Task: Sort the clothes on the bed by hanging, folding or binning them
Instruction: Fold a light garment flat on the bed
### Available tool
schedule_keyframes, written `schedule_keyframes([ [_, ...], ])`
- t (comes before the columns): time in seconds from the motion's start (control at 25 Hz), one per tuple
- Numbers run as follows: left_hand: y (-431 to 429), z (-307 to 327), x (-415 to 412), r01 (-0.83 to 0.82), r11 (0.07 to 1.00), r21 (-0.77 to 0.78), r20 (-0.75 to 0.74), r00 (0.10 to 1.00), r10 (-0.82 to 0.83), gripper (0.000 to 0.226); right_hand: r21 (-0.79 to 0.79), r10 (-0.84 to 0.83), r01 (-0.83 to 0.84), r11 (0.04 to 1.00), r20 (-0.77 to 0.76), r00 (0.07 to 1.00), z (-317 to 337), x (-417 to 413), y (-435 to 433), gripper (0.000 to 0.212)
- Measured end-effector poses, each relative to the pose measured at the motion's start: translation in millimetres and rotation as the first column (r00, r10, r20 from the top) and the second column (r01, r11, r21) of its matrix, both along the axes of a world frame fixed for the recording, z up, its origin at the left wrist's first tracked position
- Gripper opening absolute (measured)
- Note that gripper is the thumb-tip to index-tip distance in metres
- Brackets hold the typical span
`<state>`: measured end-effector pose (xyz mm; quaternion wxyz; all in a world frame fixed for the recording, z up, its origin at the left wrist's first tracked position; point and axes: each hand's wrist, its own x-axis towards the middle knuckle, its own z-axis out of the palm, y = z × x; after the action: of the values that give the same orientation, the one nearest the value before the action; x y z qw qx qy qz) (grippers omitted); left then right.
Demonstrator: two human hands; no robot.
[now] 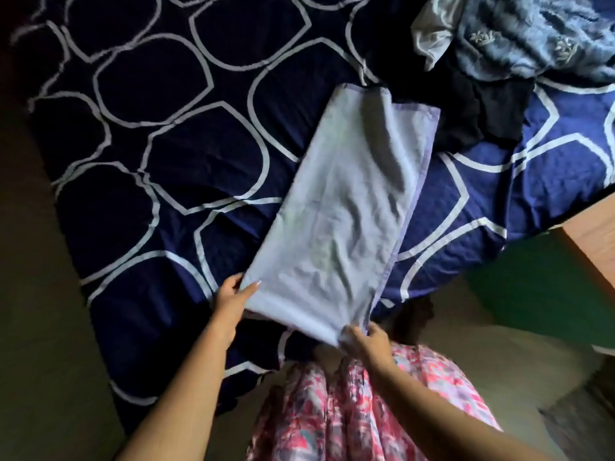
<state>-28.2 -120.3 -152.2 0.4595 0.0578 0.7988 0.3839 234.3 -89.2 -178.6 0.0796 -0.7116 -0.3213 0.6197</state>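
A pale lilac-blue cloth [342, 207] lies folded lengthwise into a long strip on the navy bed cover [159, 154], running from the near edge toward the far right. My left hand [233, 297] pinches its near left corner, thumb on top. My right hand [369, 341] grips the near right corner, fingers curled over the hem. Beyond the strip lie a black garment [472, 104], a blue patterned garment [539, 38] and a light grey piece [432, 38] in a loose pile at the far right.
The bed's navy cover has white ring outlines. A wooden bed edge [585, 241] shows at the right, with a green surface [539, 287] below it. Floor runs along the left side. My pink patterned skirt [349, 414] fills the bottom centre.
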Motion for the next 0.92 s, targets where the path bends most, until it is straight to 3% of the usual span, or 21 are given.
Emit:
schedule_keyframes([
  [0.16, -57.7, 25.3, -100.5, -0.098, 0.995, 0.005, -0.146, 0.984, 0.098, 0.035, -0.219, 0.172, -0.240, 0.946, -0.286, 0.943, 10.9, -99.8, -95.7, 0.034],
  [0.32, -80.8, 42.0, -187.4, -0.063, 0.997, -0.035, -0.375, 0.926, 0.045, 0.039, -0.191, 0.442, -0.580, 0.792, -0.476, 0.760, 35.2, -192.5, -150.9, 0.060],
  [0.44, -89.2, 43.1, -240.6, -0.073, 0.994, -0.077, -0.513, 0.858, 0.023, 0.042, -0.220, 0.414, -0.709, 0.670, -0.682, 0.602, 63.7, -227.2, -156.0, 0.022],
  [0.48, -93.9, 39.0, -247.4, -0.106, 0.990, -0.096, -0.543, 0.839, 0.037, 0.046, -0.226, 0.412, -0.721, 0.655, -0.694, 0.591, 66.3, -228.7, -150.7, 0.015],
  [0.52, -97.7, 34.5, -245.8, -0.142, 0.979, -0.144, -0.585, 0.811, 0.031, 0.050, -0.216, 0.436, -0.716, 0.664, -0.666, 0.606, 67.7, -225.5, -143.0, 0.016],
  [0.6, -101.0, 21.8, -222.4, -0.132, 0.948, -0.290, -0.710, 0.694, -0.121, 0.058, -0.092, 0.642, -0.751, 0.654, -0.457, 0.615, 62.0, -210.1, -121.7, 0.027],
  [0.68, -97.6, 9.5, -182.4, 0.046, 0.937, -0.347, -0.803, 0.501, -0.323, 0.061, 0.088, 0.860, -0.860, 0.502, -0.152, 0.486, 55.8, -189.8, -93.1, 0.040],
  [0.76, -89.0, -9.2, -139.7, 0.233, 0.890, -0.391, -0.817, 0.357, -0.453, 0.060, 0.364, 0.868, -0.865, 0.345, 0.228, 0.442, 48.1, -175.4, -57.1, 0.038],
  [0.84, -71.6, -26.8, -91.5, 0.342, 0.842, -0.418, -0.777, 0.345, -0.526, 0.059, 0.599, 0.734, -0.788, 0.141, 0.471, 0.489, 34.7, -167.4, -14.0, 0.038],
  [0.92, -49.1, -39.0, -42.9, 0.369, 0.818, -0.441, -0.722, 0.395, -0.568, 0.058, 0.590, 0.699, -0.807, -0.035, 0.592, 0.402, 15.5, -156.6, 34.5, 0.054],
])
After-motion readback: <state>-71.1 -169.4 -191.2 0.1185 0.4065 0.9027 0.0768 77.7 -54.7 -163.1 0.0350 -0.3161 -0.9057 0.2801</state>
